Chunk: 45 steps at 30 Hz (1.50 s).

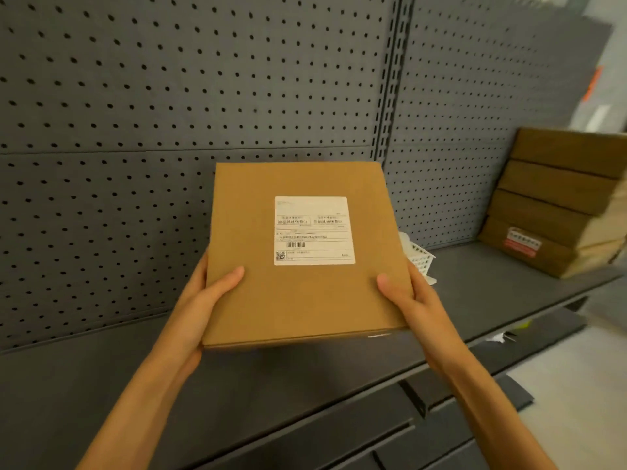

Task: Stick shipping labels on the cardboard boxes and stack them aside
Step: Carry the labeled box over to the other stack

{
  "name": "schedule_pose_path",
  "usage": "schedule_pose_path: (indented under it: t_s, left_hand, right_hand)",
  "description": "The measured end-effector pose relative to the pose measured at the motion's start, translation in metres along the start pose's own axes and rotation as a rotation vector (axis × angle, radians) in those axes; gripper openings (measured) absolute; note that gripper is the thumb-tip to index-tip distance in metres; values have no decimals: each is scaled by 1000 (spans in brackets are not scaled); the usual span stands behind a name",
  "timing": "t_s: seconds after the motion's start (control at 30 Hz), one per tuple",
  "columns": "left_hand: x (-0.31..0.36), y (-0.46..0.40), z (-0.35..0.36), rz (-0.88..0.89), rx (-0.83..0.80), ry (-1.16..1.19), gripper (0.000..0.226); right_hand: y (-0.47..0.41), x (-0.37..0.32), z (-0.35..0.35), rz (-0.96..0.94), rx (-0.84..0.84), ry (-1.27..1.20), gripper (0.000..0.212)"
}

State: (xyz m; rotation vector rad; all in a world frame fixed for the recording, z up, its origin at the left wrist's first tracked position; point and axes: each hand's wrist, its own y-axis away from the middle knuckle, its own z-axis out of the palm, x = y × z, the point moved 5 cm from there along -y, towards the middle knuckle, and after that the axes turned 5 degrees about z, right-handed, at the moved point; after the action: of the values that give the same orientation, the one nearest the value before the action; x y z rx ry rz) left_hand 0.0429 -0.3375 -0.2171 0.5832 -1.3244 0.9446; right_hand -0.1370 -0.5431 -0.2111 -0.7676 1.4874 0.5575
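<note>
A: Item: flat square brown cardboard box point(305, 252), white printed shipping label point(314, 231) on top; held above grey metal shelf point(475, 286).

B: Grip: left hand point(200, 300) and right hand point(410, 300) clasp opposite side edges, thumbs on top. Handling, judged: light, stiff, crushable; hold at the edges.

The flat brown cardboard box point(305, 252) held at the centre of the frame fills the middle of the view and hides the shelf behind it. At the lower left, the dark grey metal shelf point(101, 374) lies bare, leaving room to pass. The grey perforated back panel point(135, 130) closes off the whole upper frame. Just right of the box, a small white slotted plastic basket point(420, 257) sits on the shelf. At the far right a stack of brown cardboard boxes point(559, 205) blocks that end; bare shelf lies between basket and stack.
</note>
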Motion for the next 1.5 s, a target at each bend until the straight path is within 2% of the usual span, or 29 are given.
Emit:
schedule_pose_path:
  t_s: [0.17,0.27,0.4,0.67,0.87,0.97,1.23,1.5]
  left_hand:
    - [24,0,83,91,-171,42,79]
    - [23,9,143,107,-251,77,67]
    - [17,34,233,101,-364,104,70]
    - [8,111,429,85,-537,170,59]
    - [7,160,553,85,-653,221,70]
    - [10,177,605,87,-717,237,60]
    - [-15,187,725,108,-847,255,65]
    - [-48,158,857,140,-934,283,56]
  right_hand:
    - [22,-25,-76,-137,120,-25,57]
    - [45,-28,-133,-162,215,-5,67]
    - [85,-26,-217,-139,360,11,75]
    - [181,-47,-397,-199,564,42,68]
    - [242,-67,-509,-269,716,37,63]
    - [262,-71,-553,-285,786,30,60]
    - [279,-56,-651,-308,911,46,55]
    - [236,-47,-775,-339,986,99,51]
